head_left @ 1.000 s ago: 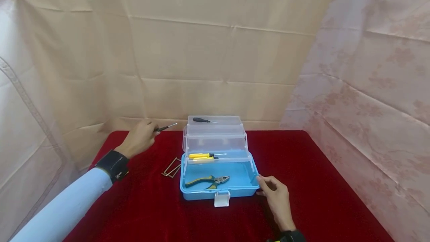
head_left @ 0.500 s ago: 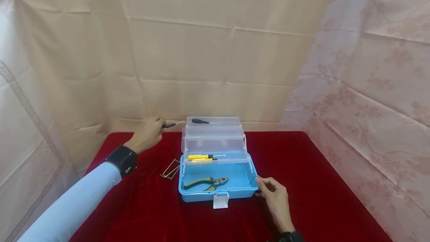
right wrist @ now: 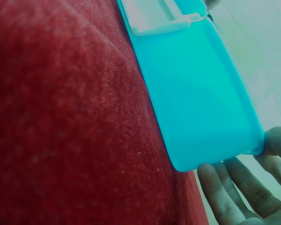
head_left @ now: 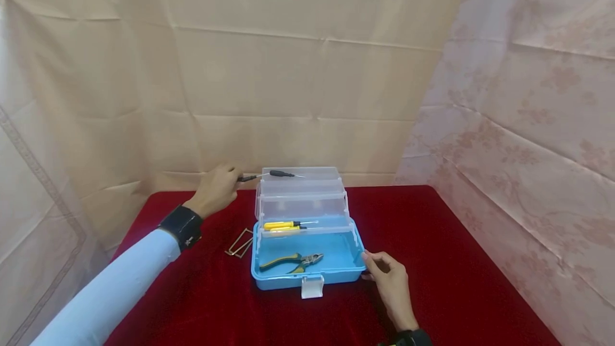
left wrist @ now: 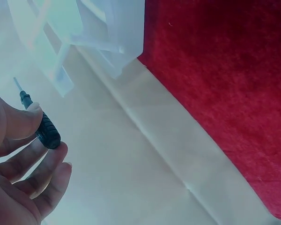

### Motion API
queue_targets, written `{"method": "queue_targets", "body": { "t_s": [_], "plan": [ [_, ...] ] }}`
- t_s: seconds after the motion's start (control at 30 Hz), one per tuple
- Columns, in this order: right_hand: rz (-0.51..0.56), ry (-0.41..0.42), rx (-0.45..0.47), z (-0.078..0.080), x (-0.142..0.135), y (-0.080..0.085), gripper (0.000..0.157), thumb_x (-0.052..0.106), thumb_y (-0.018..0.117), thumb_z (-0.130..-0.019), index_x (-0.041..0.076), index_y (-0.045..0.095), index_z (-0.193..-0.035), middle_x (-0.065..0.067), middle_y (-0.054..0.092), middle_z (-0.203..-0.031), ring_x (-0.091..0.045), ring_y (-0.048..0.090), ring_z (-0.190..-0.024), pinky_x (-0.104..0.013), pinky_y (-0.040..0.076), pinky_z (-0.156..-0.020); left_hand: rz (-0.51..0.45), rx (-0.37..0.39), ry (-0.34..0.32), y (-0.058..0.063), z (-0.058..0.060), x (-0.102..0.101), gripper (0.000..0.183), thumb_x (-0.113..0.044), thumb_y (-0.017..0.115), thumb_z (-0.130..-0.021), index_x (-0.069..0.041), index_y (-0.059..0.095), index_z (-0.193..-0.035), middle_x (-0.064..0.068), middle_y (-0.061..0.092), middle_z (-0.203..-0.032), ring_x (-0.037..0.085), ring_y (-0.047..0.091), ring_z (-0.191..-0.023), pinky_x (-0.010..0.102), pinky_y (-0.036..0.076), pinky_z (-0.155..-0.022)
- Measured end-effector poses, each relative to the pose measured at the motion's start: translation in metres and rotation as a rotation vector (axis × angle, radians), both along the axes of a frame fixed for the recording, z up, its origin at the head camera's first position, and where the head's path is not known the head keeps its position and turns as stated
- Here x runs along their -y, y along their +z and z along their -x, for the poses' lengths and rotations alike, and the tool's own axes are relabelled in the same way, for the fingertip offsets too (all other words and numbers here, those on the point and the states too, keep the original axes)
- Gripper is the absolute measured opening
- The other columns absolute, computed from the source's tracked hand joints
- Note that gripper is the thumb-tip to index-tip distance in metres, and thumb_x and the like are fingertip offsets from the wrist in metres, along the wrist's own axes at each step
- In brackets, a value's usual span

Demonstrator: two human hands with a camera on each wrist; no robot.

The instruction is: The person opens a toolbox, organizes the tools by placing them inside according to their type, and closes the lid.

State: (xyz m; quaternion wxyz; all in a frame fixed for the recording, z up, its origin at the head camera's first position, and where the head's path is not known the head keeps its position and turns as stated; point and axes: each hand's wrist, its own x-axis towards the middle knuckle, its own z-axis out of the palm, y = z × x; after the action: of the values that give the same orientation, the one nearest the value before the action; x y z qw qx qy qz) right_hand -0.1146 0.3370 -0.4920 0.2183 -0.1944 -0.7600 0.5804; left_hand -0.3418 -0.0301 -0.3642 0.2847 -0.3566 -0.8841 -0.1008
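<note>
My left hand (head_left: 215, 190) pinches a black-handled screwdriver (left wrist: 48, 131) between thumb and fingers, its tip pointing at the left end of the top tray. That clear tray (head_left: 319, 174) belongs to an open blue toolbox (head_left: 281, 283). Another black screwdriver (head_left: 282, 174) lies in it. Two yellow-handled screwdrivers (head_left: 281, 225) lie in the lowest clear tray. On the toolbox floor rest pliers (head_left: 304, 261) with green and yellow handles. My right hand (head_left: 391, 284) grips the toolbox's front right corner, thumb at the rim and fingers against the side.
A thin brass-coloured metal frame (head_left: 230, 253) lies on the red cloth (head_left: 202, 292) left of the toolbox. The white latch (head_left: 312, 287) hangs down at the toolbox front. Beige cloth (head_left: 240, 68) hangs behind the table, and patterned cloth (head_left: 533, 122) on the right.
My left hand has moved right with the screwdriver, bringing its tip to the top tray. The right hand keeps its grip on the toolbox corner. The view has shifted slightly.
</note>
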Motion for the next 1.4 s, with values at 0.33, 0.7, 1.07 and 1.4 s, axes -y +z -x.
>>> {"method": "queue_targets", "body": {
  "t_s": [0.33, 0.7, 1.07, 1.4],
  "plan": [
    [-0.011, -0.003, 0.013, 0.001, 0.003, 0.000, 0.030, 0.032, 0.073, -0.087, 0.006, 0.072, -0.103, -0.012, 0.069, -0.105, -0.023, 0.068, -0.084, -0.033, 0.055, -0.069, 0.043, 0.139, 0.011, 0.005, 0.000, -0.017, 0.029, -0.006, 0.067, -0.086, -0.001, 0.066, -0.115, 0.013, 0.062, -0.107, 0.027, 0.055, -0.097, 0.040, 0.049, -0.084],
    [0.017, 0.005, 0.013, -0.005, 0.002, -0.005, 0.031, 0.032, 0.074, -0.086, 0.006, 0.072, -0.101, -0.012, 0.069, -0.106, -0.022, 0.068, -0.084, -0.035, 0.055, -0.069, 0.040, 0.057, -0.038, -0.003, 0.007, -0.037, 0.024, -0.014, 0.068, -0.088, -0.003, 0.069, -0.110, 0.014, 0.064, -0.104, 0.028, 0.052, -0.097, 0.039, 0.046, -0.086],
    [0.019, -0.012, -0.001, -0.006, 0.001, -0.004, 0.028, 0.031, 0.074, -0.086, 0.007, 0.072, -0.100, -0.011, 0.069, -0.103, -0.023, 0.068, -0.083, -0.035, 0.055, -0.067, 0.040, 0.050, -0.093, -0.001, 0.015, -0.054, 0.022, -0.015, 0.069, -0.088, -0.003, 0.069, -0.106, 0.012, 0.064, -0.099, 0.026, 0.052, -0.093, 0.037, 0.045, -0.082],
    [0.017, 0.011, -0.006, -0.007, 0.007, -0.001, 0.034, 0.035, 0.075, -0.085, 0.005, 0.072, -0.100, -0.012, 0.069, -0.106, -0.022, 0.068, -0.086, -0.033, 0.055, -0.068, 0.068, 0.008, -0.072, 0.002, 0.017, -0.066, 0.015, -0.011, 0.070, -0.087, -0.002, 0.072, -0.099, 0.012, 0.066, -0.092, 0.028, 0.054, -0.088, 0.038, 0.044, -0.079]
  ]
}}
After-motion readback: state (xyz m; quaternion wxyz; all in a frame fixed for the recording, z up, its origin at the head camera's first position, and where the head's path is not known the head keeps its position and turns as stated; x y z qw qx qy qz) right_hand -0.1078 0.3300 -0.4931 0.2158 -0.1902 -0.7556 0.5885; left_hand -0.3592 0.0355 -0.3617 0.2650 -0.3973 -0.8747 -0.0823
